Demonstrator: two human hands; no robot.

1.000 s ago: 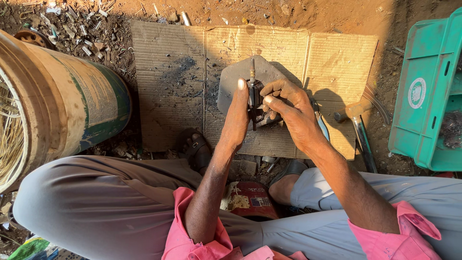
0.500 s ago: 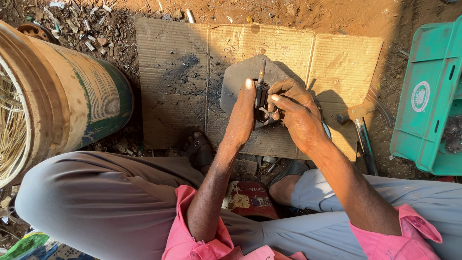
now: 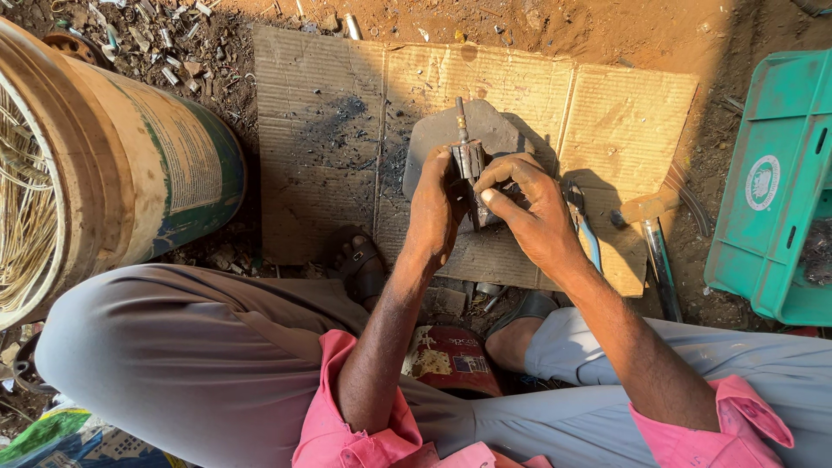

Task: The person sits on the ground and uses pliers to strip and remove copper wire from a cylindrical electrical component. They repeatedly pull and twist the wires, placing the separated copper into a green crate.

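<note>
Both hands hold a small dark metal motor part with a thin shaft (image 3: 468, 156) sticking up and away from me. My left hand (image 3: 438, 204) grips its left side from below. My right hand (image 3: 533, 212) closes over its right side, fingers curled on the body. The part is held just above a flat grey stone (image 3: 494, 130) that lies on a sheet of cardboard (image 3: 321, 147). Much of the part's lower body is hidden by my fingers.
A large drum (image 3: 113, 173) holding pale wire lies on its side at the left. A green plastic crate (image 3: 780, 182) stands at the right. Blue-handled pliers (image 3: 585, 230) and a hammer (image 3: 654, 234) lie on the cardboard's right side. A red tin (image 3: 455, 360) sits between my feet.
Both hands with the metal part have shifted slightly, and my right fingers have moved over the part's body. The view has drifted a little.
</note>
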